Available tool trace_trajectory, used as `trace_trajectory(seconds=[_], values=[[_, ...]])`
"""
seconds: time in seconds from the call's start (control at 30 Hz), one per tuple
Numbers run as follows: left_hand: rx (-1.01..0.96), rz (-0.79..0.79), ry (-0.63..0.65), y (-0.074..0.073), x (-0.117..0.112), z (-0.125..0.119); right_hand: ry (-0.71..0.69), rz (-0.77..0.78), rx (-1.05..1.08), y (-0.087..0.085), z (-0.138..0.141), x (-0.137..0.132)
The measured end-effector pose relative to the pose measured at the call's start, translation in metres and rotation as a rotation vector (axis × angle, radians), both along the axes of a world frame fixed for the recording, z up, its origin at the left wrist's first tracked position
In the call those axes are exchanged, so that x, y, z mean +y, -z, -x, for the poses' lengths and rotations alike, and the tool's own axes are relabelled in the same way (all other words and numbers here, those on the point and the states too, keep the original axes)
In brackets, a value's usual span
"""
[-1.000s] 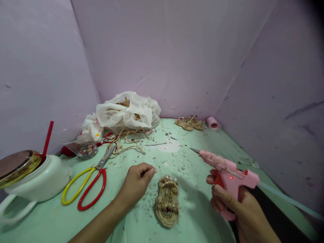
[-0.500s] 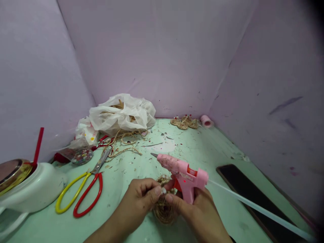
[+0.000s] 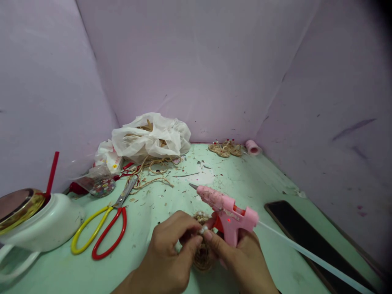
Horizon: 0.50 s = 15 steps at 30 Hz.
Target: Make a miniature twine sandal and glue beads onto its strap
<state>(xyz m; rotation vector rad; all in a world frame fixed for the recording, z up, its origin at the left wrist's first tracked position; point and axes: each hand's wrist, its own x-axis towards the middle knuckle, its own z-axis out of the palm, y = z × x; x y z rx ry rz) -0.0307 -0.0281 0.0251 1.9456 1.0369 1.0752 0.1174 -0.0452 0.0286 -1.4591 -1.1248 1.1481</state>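
Observation:
A small coiled jute piece (image 3: 202, 258) with white beads (image 3: 203, 229) on it is between my hands, partly covered by fingers. My left hand (image 3: 171, 249) is closed, its thumb and index finger pinched at the piece's left edge beside the beads. My right hand (image 3: 240, 255) is wrapped round the handle of a pink glue gun (image 3: 226, 206), its red light lit. With the same hand's thumb and forefinger I hold the jute piece at the beads. The gun's nozzle points up and left, away from the piece, and a long glue stick (image 3: 306, 249) trails from its back.
Scissors with yellow and red handles (image 3: 109, 232) lie at left, near a white cup-like container (image 3: 55, 222). Farther back are a bag of beads (image 3: 102, 185), jute cord (image 3: 157, 179) and a white plastic bag (image 3: 153, 136). Beaded jute pieces (image 3: 225, 149), a pink spool (image 3: 252, 148) and a black phone (image 3: 306, 232) sit rightward.
My left fingers have shifted slightly off the white beads, with a wider gap behind the fingertips. My right hand still holds the glue gun. The whole view has swung a little.

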Motion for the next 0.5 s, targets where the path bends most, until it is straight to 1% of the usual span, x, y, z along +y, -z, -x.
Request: trace_trajectory(seconds=[0.07, 0.13, 0.2, 0.23, 0.27, 0.33, 0.43, 0.5], values=[[0.044, -0.193, 0.057, 0.002, -0.001, 0.001, 0.024, 0.005, 0.024, 0.001, 0.002, -0.001], [0.102, -0.328, 0.08, 0.006, -0.001, 0.0, 0.042, 0.002, 0.012, 0.003, 0.004, -0.002], [0.158, -0.419, 0.084, 0.009, 0.0, -0.001, 0.034, -0.025, -0.027, 0.004, 0.004, -0.002], [0.171, -0.429, 0.078, 0.01, 0.0, -0.001, 0.025, -0.048, -0.042, 0.004, 0.003, -0.002], [0.168, -0.411, 0.064, 0.01, 0.001, -0.001, 0.01, -0.06, -0.054, 0.003, 0.0, -0.001], [0.128, -0.31, 0.003, 0.01, 0.004, 0.001, -0.004, -0.041, -0.072, 0.002, -0.01, -0.001], [0.044, -0.108, -0.157, 0.013, 0.012, 0.003, 0.018, 0.02, -0.094, 0.001, -0.036, -0.005], [-0.024, 0.046, -0.264, 0.019, 0.019, 0.003, 0.005, 0.017, -0.078, 0.005, -0.053, -0.012]])
